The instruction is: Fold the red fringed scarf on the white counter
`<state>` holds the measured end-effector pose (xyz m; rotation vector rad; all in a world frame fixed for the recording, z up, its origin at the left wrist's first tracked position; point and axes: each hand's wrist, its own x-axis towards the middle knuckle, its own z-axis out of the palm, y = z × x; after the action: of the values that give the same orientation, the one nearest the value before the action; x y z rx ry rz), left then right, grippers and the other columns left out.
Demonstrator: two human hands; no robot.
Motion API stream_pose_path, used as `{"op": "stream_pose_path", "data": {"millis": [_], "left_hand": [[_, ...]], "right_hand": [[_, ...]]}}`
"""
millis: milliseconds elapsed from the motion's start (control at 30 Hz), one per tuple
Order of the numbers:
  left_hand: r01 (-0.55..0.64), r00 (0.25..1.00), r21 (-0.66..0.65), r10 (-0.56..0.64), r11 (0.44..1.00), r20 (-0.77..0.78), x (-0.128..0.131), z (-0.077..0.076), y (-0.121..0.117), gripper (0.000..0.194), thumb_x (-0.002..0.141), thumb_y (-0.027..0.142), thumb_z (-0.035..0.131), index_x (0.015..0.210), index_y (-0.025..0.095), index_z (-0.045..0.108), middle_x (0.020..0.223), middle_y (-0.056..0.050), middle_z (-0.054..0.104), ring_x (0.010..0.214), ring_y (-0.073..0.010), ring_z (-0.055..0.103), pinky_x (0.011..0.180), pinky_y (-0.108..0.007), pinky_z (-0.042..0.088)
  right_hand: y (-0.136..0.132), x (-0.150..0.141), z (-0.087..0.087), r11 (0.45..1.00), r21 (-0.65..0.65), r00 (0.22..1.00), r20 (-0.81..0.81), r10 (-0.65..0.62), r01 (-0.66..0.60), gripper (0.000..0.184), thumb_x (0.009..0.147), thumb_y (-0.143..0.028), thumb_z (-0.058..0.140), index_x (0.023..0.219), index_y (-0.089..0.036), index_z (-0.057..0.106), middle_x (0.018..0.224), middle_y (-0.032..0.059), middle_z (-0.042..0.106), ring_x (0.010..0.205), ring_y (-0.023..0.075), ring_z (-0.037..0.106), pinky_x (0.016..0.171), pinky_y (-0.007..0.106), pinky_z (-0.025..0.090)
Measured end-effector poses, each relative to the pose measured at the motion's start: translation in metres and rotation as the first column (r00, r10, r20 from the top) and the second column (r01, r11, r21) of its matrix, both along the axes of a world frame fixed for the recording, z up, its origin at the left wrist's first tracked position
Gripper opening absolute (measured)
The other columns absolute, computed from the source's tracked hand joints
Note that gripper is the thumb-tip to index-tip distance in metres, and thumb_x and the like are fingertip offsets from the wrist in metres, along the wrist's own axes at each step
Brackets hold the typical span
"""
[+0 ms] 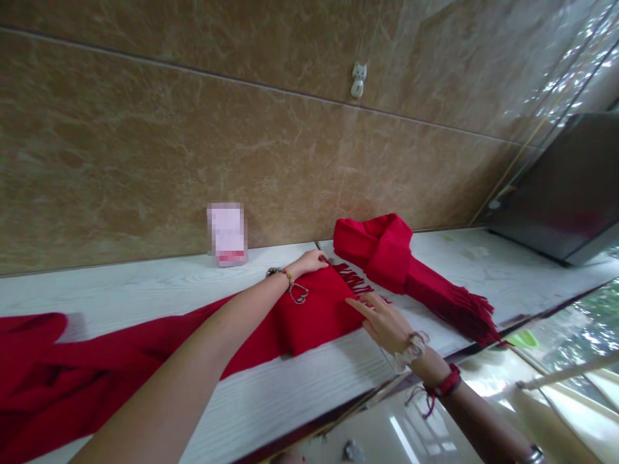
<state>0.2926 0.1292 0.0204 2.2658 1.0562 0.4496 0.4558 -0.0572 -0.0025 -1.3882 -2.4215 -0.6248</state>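
Observation:
A long red scarf point(314, 312) lies along the white tabletop, its right part folded over in a flat layer. At the folded part's far corner my left hand point(311, 261) has its fingers curled onto the edge. My right hand point(387, 320) is at the right edge nearer to me, with the cloth's border between index finger and thumb. Dark red fringe point(354, 278) sticks out from under the fold between my hands. To the left the scarf runs beneath my left forearm into a loose, rumpled heap point(43, 380).
A second red scarf point(387, 254), looped over itself with a fringed end, lies to the right. Against the brown tiled wall point(145, 148) leans a blurred pink card or box point(228, 233). A dark grey appliance point(556, 187) stands at far right. The table's front edge point(338, 412) runs diagonally.

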Motion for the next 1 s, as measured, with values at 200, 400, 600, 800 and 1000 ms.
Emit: {"op": "stream_pose_path", "data": {"millis": [200, 400, 600, 800, 1000], "left_hand": [[-0.074, 0.992, 0.374, 0.106, 0.924, -0.064, -0.062, 0.005, -0.073, 0.037, 0.081, 0.030, 0.045, 0.115, 0.016, 0.049, 0.122, -0.011, 0.045, 0.109, -0.0232, 0.044, 0.095, -0.034, 0.032], [0.204, 0.919, 0.256, -0.095, 0.945, -0.383, -0.132, -0.018, -0.160, 0.069, 0.076, 0.045, 0.049, 0.134, 0.020, 0.020, 0.143, -0.010, 0.014, 0.129, -0.0272, 0.014, 0.102, -0.037, 0.020], [0.229, 0.860, 0.292, -0.053, 0.929, -0.508, -0.139, -0.031, -0.157, 0.076, 0.068, -0.005, 0.030, 0.137, 0.017, 0.007, 0.144, -0.012, 0.003, 0.131, -0.0207, 0.004, 0.103, -0.033, 0.019], [0.364, 0.837, 0.263, -0.191, 0.894, -0.512, -0.143, -0.022, -0.160, 0.075, 0.072, -0.008, 0.025, 0.136, 0.029, 0.010, 0.145, -0.004, 0.005, 0.131, -0.0224, 0.002, 0.102, -0.046, 0.016], [0.359, 0.790, 0.068, -0.265, 0.931, -0.553, -0.141, -0.010, -0.172, 0.064, 0.080, 0.002, 0.030, 0.136, 0.029, 0.013, 0.145, -0.005, 0.005, 0.130, -0.0261, 0.001, 0.099, -0.053, 0.014]], "right_hand": [[0.020, -0.025, 0.007, 0.965, -0.122, 0.969, 0.068, 0.239, -0.230, 0.042, 0.077, -0.003, 0.037, 0.113, -0.015, 0.055, 0.117, 0.0123, 0.055, 0.110, 0.0223, 0.048, 0.088, 0.041, 0.043], [0.031, -0.033, 0.003, 0.902, -0.381, 0.979, -0.070, 0.191, -0.203, 0.046, 0.075, 0.000, 0.036, 0.115, -0.017, 0.053, 0.115, 0.0072, 0.058, 0.104, 0.0164, 0.053, 0.090, 0.031, 0.045], [0.033, -0.028, 0.011, 0.838, -0.514, 0.978, -0.183, 0.101, -0.183, 0.050, 0.073, -0.001, 0.036, 0.118, -0.018, 0.050, 0.120, 0.0041, 0.054, 0.106, 0.0163, 0.052, 0.093, 0.032, 0.042], [0.031, -0.020, 0.012, 0.792, -0.522, 0.946, -0.236, 0.221, -0.316, 0.041, 0.080, -0.009, 0.039, 0.117, -0.018, 0.052, 0.124, 0.0063, 0.050, 0.114, 0.0181, 0.044, 0.098, 0.036, 0.037], [0.018, -0.015, 0.010, 0.787, -0.533, 0.951, -0.171, 0.258, -0.309, 0.039, 0.078, -0.018, 0.047, 0.118, -0.017, 0.052, 0.128, 0.0110, 0.045, 0.121, 0.0215, 0.036, 0.100, 0.041, 0.032]]}}
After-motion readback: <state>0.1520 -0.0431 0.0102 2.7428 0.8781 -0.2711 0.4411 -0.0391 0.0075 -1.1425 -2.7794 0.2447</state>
